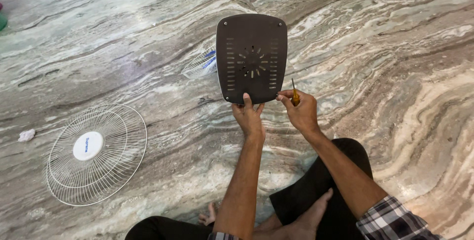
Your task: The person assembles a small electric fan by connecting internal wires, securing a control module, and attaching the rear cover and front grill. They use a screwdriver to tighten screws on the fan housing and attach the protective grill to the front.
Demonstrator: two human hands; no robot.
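A veined grey-and-cream marble floor fills the view. One white wire fan grille lies flat on it at the left, and part of a second wire grille shows behind one dark slotted base plate. The left hand holds that plate upright by its lower edge, grip closed on it. The right hand, just beside, has its grip closed round one yellow-handled screwdriver. One crumpled white scrap lies far left.

The person wears a black-and-white plaid shirt with sleeves rolled up, black trousers, and goes barefoot.
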